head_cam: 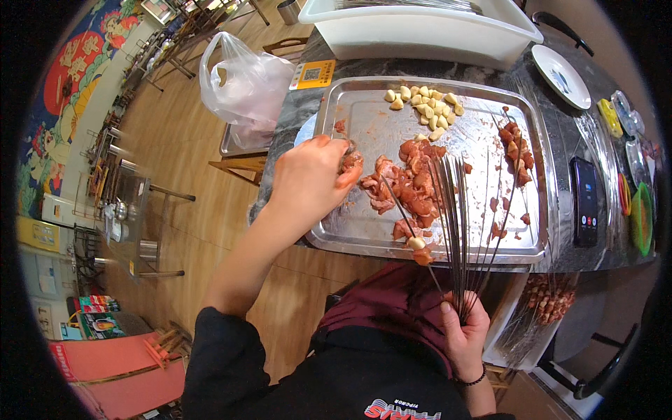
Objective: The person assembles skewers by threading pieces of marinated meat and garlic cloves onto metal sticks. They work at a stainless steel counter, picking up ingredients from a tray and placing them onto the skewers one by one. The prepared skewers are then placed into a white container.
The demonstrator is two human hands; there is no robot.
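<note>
My right hand (464, 328) grips the lower ends of a fanned bundle of thin metal skewers (455, 226). One skewer leans left and carries a garlic clove (416, 243) between pieces of raw meat (422, 256). Over the left side of a metal tray (336, 231), my left hand (315, 178) has its fingers closed around raw meat (353, 161). A pile of raw meat chunks (417, 178) lies mid-tray, partly behind the skewers. Peeled garlic cloves (433, 109) are gathered at the tray's far side. Loaded meat skewers (516, 152) rest at its right.
Behind the tray stands a white plastic bin (420, 39) with skewers inside. A white plate (562, 76) and a phone (584, 202) lie to the right. A plastic bag (247, 79) sits left of the table. Low at right, a white container (517, 320) holds loaded skewers (548, 299).
</note>
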